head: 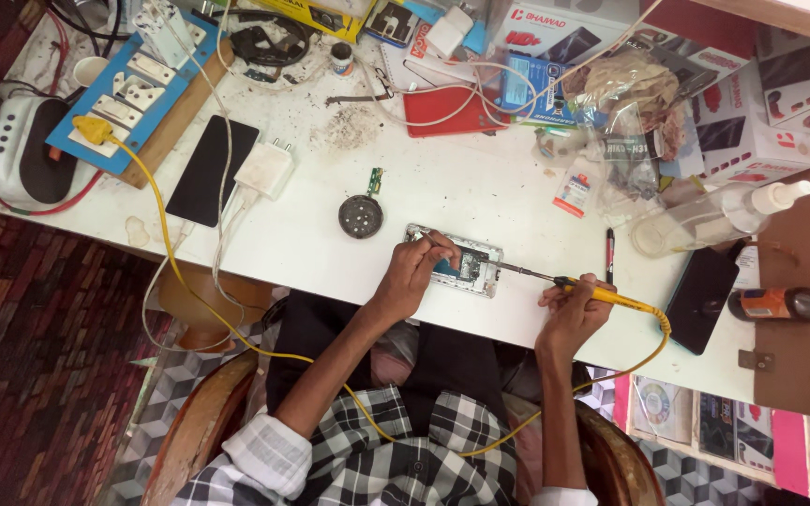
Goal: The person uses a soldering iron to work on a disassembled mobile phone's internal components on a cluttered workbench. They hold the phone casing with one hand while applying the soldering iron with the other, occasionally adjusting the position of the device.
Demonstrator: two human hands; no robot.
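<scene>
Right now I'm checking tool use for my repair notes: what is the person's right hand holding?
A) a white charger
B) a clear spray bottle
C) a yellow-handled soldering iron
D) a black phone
C: the right hand grips the yellow-handled soldering iron, its tip reaching to the opened phone that the left hand steadies.

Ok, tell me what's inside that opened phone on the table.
The opened phone shows a circuit board with a blue part. The left hand covers its near left side, so that area is hidden. The soldering iron in the right hand points into it.
</scene>
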